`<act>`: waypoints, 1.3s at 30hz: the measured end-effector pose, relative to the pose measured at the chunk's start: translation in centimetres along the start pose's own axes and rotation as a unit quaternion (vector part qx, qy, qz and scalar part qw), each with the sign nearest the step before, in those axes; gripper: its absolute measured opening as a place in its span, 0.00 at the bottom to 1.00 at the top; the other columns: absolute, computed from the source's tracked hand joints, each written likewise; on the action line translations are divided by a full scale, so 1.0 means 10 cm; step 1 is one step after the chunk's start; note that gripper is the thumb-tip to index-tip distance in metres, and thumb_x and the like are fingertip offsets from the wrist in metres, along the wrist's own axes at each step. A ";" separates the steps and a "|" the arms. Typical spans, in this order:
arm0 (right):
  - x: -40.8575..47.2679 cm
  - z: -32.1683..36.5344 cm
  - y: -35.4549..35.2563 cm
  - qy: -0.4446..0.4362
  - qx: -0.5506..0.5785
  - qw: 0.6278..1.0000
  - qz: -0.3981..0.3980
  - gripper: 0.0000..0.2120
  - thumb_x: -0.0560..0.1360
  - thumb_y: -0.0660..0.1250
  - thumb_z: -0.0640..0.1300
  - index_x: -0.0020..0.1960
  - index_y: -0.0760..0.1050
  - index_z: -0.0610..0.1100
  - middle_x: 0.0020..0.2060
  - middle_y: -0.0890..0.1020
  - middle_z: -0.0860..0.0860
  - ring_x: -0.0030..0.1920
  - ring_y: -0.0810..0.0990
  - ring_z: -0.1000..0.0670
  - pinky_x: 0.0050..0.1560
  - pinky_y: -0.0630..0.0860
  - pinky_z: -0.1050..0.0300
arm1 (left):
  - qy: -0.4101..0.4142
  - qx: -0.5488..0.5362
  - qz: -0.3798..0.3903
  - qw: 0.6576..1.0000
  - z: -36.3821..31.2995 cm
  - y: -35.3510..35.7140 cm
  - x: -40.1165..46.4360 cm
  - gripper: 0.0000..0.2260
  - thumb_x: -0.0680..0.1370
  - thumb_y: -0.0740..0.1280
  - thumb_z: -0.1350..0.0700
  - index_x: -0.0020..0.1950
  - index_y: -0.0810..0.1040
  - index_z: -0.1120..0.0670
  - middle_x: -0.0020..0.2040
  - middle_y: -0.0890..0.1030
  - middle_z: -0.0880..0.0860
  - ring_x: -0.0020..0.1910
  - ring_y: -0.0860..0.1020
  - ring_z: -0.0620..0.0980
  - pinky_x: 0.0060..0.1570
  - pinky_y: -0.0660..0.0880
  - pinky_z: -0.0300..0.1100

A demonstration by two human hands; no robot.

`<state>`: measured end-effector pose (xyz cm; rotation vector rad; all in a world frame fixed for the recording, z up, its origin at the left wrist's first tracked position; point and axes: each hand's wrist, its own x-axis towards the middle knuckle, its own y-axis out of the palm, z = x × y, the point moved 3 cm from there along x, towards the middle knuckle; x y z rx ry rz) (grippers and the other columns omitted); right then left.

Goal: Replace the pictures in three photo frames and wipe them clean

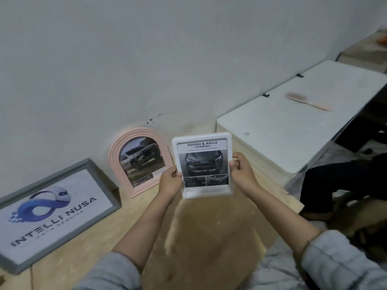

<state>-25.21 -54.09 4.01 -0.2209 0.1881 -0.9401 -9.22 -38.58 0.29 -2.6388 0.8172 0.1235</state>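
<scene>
Hands, left and right, grip white frame upright.

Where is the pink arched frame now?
In the head view, the pink arched frame leans against the wall, left of centre, between the grey frame and the white frame held up in both hands.

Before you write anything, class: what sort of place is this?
Probably a plain spare room or workroom, not a shop. Framed pictures such as the grey frame and pink arched frame lean against a bare white wall on a wooden surface, beside a white folding table.
</scene>
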 end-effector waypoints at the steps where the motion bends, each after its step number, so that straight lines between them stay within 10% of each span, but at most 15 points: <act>1: 0.10 -0.04 -0.04 -0.003 0.004 1.000 -0.003 0.08 0.80 0.56 0.37 0.55 0.69 0.47 0.45 0.78 0.50 0.42 0.77 0.54 0.36 0.71 0.66 | 0.002 0.001 -0.001 1.000 -0.04 0.09 0.10 0.16 0.76 0.57 0.67 0.30 0.67 0.53 0.28 0.68 0.51 0.31 0.66 0.50 0.35 0.62 0.44; 29: 0.28 -0.73 -0.02 0.024 -0.058 0.998 -0.002 0.09 0.78 0.53 0.36 0.53 0.70 0.45 0.41 0.76 0.54 0.45 0.76 0.47 0.45 0.74 0.52 | -0.018 0.106 0.008 0.994 0.25 0.43 0.31 0.09 0.76 0.58 0.67 0.42 0.76 0.58 0.36 0.75 0.53 0.38 0.71 0.51 0.35 0.64 0.39; 39: 0.15 -0.63 0.04 0.077 -0.084 0.992 -0.047 0.23 0.77 0.61 0.41 0.70 0.62 0.40 0.61 0.75 0.43 0.60 0.75 0.41 0.60 0.74 0.48 | -0.125 0.055 -0.043 0.990 0.12 0.44 0.02 0.23 0.80 0.61 0.54 0.73 0.65 0.60 0.72 0.69 0.58 0.69 0.68 0.57 0.68 0.64 0.46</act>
